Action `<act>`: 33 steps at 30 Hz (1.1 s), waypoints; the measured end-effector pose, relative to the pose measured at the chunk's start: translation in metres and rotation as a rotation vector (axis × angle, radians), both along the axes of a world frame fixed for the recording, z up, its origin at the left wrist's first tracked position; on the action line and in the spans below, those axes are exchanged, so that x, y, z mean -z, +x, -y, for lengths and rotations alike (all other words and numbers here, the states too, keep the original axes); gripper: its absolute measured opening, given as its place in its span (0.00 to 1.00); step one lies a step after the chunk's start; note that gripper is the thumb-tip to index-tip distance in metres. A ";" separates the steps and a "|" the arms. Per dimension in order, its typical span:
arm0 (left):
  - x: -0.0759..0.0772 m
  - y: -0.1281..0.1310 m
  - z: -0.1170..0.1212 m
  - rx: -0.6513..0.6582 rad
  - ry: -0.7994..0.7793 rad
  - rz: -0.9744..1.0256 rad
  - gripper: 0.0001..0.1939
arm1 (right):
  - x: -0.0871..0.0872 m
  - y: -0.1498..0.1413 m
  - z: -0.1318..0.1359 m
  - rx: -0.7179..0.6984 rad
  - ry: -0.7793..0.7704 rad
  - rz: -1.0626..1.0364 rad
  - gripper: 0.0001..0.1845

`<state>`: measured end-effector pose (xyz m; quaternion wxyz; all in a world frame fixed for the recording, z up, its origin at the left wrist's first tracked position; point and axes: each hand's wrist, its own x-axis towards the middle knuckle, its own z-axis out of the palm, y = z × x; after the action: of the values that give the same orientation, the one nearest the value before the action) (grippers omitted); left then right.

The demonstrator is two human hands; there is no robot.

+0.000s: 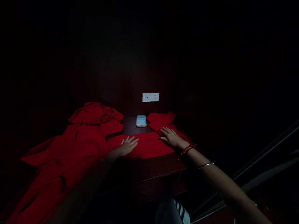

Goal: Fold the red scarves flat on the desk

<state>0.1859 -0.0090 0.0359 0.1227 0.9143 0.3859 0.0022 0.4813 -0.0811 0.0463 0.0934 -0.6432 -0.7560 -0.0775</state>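
Note:
A flat stretch of red cloth [147, 146] lies across the dark table in front of me. On its left part rests my left hand [127, 147], fingers spread and a ring showing. My right hand [171, 137] lies flat at the cloth's right end, beside red fringe [178, 130]. Neither hand grips anything. Folded red fabric [161, 119] with fringe sits just beyond my right hand. To the left, a large heap of loose red cloth [77, 143] joins or overlaps the flat piece; I cannot tell which.
A lit phone [141, 121] lies on the dark table [140, 174] near the wall. Above it is a white socket plate [150, 97]. More fringed red cloth [95, 113] is piled at the back left. My knee [171, 213] shows below the table edge. The surroundings are very dark.

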 end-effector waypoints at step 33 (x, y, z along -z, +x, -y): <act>0.000 0.023 -0.019 0.170 0.376 0.016 0.29 | -0.021 0.018 -0.066 0.276 0.053 0.205 0.19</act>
<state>0.2087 0.0097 0.0363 -0.0474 0.9503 0.2993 0.0713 0.4998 -0.0147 0.0672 0.0211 -0.7271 -0.6637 -0.1746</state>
